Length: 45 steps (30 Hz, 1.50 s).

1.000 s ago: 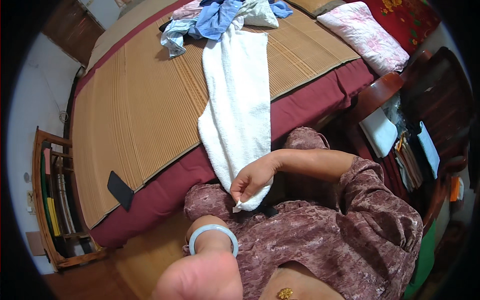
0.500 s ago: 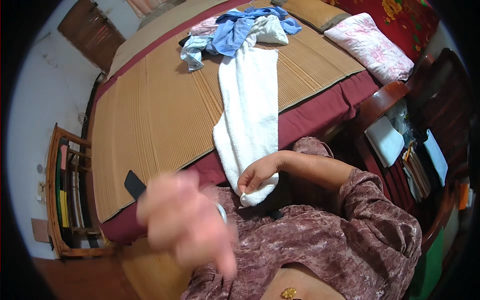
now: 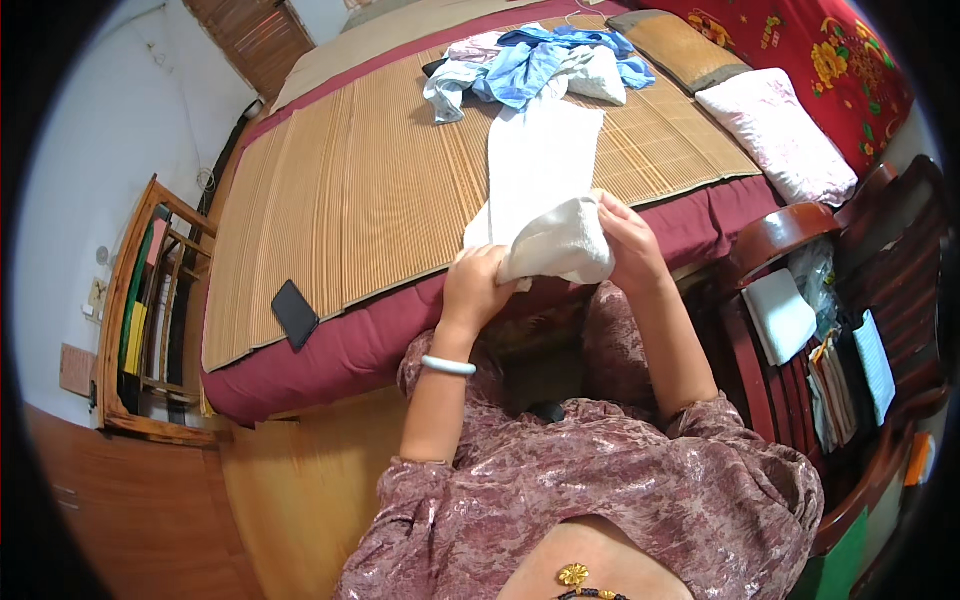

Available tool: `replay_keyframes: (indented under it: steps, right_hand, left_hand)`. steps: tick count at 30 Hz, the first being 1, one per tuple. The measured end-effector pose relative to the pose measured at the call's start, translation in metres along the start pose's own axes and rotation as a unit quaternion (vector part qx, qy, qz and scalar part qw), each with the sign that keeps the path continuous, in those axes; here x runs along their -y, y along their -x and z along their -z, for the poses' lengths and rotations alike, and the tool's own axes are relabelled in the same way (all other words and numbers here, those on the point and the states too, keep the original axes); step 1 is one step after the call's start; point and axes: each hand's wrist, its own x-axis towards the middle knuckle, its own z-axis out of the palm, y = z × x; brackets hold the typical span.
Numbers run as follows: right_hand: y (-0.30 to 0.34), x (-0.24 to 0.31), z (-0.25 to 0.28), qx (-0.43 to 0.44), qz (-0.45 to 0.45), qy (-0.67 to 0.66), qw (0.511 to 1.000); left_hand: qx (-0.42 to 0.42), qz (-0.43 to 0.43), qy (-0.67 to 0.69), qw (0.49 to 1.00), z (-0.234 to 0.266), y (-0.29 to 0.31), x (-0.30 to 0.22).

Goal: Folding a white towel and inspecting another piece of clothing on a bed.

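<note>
A long white fleecy cloth (image 3: 543, 155) stretches from the pile of clothes toward me over the bed's near edge; whether it is a towel or a garment I cannot tell. Its near end is lifted and turned up between my hands. My left hand (image 3: 474, 285), with a pale bangle on the wrist, grips the left corner of that end. At the right corner, the thumb and fingers of my right hand (image 3: 628, 238) pinch the edge. The far end lies against the blue shirt (image 3: 525, 72) and other crumpled clothes.
A brown slatted mat (image 3: 370, 170) covers the bed, with a black phone (image 3: 294, 314) near its front left corner. Pillows lie at the far right. A dark wooden chair (image 3: 790, 232) holding folded cloths stands to my right, a wooden frame (image 3: 128, 300) to the left.
My left hand has come from the near left onto the cloth's left corner. My right hand has raised its corner, and the near end is now lifted between both hands. The view has shifted.
</note>
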Motion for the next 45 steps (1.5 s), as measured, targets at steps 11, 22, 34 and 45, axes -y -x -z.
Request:
replay_keyframes:
  steps: [11, 22, 34, 45]
  right_hand:
    - [0.041, 0.079, 0.007, -0.111, 0.175, 0.1, 0.973]
    - [0.05, 0.053, 0.016, -0.133, 0.105, 0.059, 0.984]
    - [0.066, 0.058, 0.028, -0.109, 0.084, -0.004, 0.99]
    - [0.057, 0.029, 0.043, -0.161, -0.002, -0.035, 0.986]
  left_hand:
    - [-0.205, 0.172, -0.018, 0.963, 0.053, 0.003, 0.044]
    - [-0.001, 0.017, -0.051, 0.999, -0.015, 0.016, -0.034]
    - [-0.114, 0.085, -0.033, 0.989, -0.04, 0.012, -0.023]
    - [-0.165, 0.157, 0.421, 0.878, 0.054, 0.037, -0.007]
